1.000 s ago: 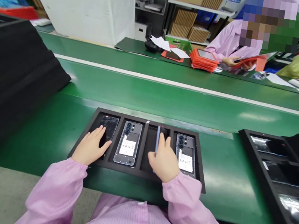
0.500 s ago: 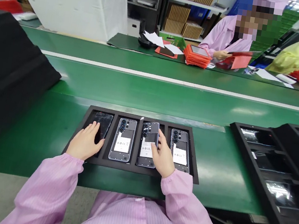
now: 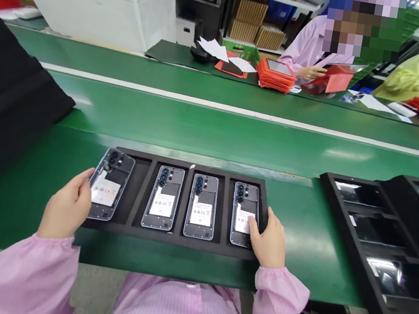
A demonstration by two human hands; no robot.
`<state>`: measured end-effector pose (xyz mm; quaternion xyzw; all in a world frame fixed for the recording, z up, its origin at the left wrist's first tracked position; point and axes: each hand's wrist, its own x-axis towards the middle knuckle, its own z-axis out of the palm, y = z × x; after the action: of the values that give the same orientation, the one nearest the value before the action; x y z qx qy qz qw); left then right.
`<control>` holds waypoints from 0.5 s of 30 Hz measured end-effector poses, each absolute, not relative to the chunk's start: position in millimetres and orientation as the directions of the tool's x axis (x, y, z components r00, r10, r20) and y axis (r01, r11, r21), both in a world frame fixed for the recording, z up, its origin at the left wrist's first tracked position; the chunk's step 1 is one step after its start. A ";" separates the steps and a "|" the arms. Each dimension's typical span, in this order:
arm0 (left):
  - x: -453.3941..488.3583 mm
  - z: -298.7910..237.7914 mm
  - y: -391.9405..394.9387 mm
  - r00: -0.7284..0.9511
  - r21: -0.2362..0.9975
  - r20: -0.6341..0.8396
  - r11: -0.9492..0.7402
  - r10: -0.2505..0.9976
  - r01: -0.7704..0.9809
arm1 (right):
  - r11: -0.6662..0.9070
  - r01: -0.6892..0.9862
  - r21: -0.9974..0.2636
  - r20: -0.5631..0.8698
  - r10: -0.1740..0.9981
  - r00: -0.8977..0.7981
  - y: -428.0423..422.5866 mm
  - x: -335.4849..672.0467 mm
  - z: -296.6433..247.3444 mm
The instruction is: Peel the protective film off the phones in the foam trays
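At the rectangular black foam tray's (image 3: 176,240) L end, my L hand (image 3: 69,201) pinches a slab-shaped, blue-edged grey phone (image 3: 109,189) by one side, so it could slip or clip the rim; R hand (image 3: 271,239) sits at R edge, can't tell if gripping.

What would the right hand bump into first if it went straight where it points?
Most likely the black tray's right rim, just ahead of the right hand and beside the rightmost phone. They may already touch; depth is hard to judge from this view.
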<state>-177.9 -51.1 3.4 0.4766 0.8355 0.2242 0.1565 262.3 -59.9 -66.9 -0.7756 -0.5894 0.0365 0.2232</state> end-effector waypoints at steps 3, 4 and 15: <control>-181.5 -9.6 -48.4 -0.449 0.657 -0.105 0.400 0.888 0.639 | -0.195 0.922 -0.334 0.215 0.937 0.276 -56.4 260.3 -66.9; -179.3 -15.8 -48.1 -0.431 0.652 -0.113 0.394 0.895 0.648 | -0.191 0.926 -0.325 0.214 0.939 0.269 -54.8 260.0 -66.2; -194.0 -39.4 -34.5 -0.443 0.480 -0.093 0.430 0.892 0.765 | -0.348 0.757 -0.552 -0.177 0.937 0.302 -22.9 298.7 -36.1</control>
<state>-194.0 -34.5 -39.4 0.4999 0.8285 0.1874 0.1693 298.7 -22.9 -36.1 -0.7849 -0.5395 0.2410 0.1863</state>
